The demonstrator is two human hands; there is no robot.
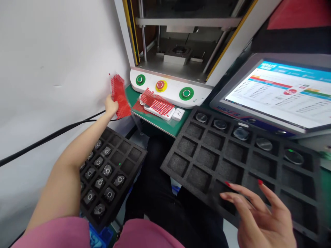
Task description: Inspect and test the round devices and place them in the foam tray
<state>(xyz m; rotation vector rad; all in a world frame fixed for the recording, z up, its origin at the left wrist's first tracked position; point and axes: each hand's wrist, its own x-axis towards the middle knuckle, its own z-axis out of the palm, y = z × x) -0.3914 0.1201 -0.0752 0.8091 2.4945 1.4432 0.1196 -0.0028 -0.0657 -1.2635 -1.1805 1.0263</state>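
Note:
At the left, by the wall, my left hand (111, 105) is closed on the edge of a clear sheet of small red stickers (120, 93). My right hand (263, 217) hovers over the near side of a black foam tray (207, 155), fingers apart and holding nothing. Round dark watch-like discs (264, 144) fill the far row of that tray. A second foam tray (129, 146), under my left forearm, carries several dark watch-like parts (107, 170) with ring-shaped centres. Further red sticker sheets (160, 106) lie over a white handheld device (169, 115) on the green bench top.
Ahead stands a press machine (178, 51) with two green-ringed buttons (186, 93) and a red stop button (160, 84). A monitor (281, 93) is behind the right tray. Black cables (64, 129) run along the left wall.

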